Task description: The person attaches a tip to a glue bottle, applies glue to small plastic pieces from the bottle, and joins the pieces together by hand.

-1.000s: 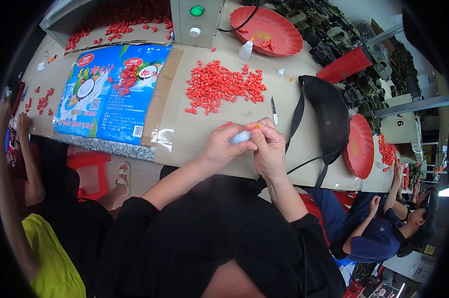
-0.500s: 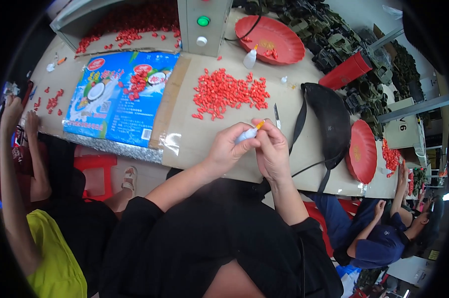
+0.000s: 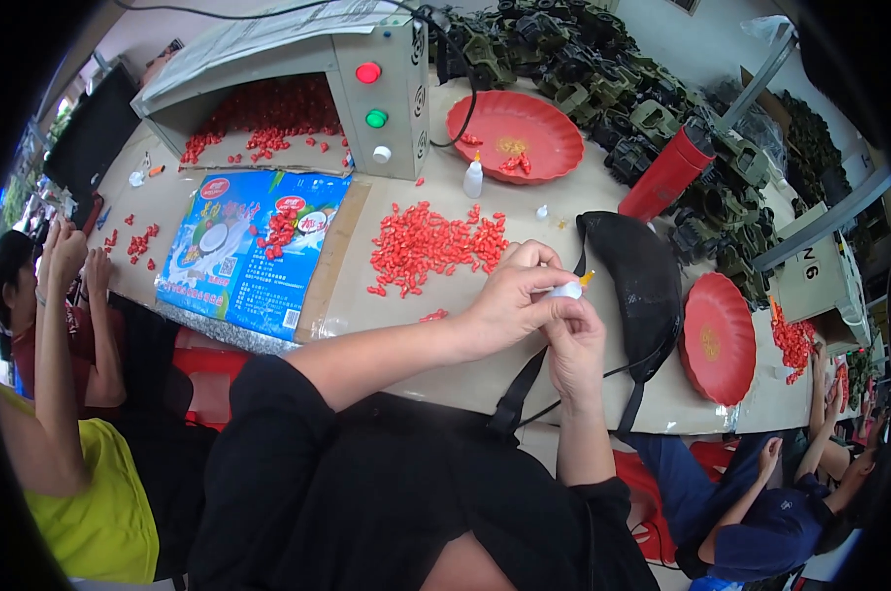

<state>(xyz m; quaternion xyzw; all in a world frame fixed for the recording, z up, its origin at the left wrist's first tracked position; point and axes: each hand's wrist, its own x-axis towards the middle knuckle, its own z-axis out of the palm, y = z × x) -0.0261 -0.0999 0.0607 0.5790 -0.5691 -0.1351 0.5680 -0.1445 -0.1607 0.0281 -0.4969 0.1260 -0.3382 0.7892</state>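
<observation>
Taking the pile of small red pieces on the desk as our landmark, we see a person in a dark red top and another in a yellow-green top far to its left. Closer in, though well left of the pile, we find some scattered pieces, then a blue printed sheet with a red cluster on it. Up and to the left of the pile we see a grey metal box with red, green and white buttons. Just beyond the pile stands a white bottle with an orange tip; behind that we see a red scalloped dish holding a few red pieces. Right of the pile, nearer to us, the left hand grips a second white bottle, its amber tip angled up and rightward. The right hand is close against it, fingers drawn in narrow; we cannot tell what, if anything, it pinches. Further right of the pile we see a black pouch, a red cylinder, and, farthest out, another red dish.
</observation>
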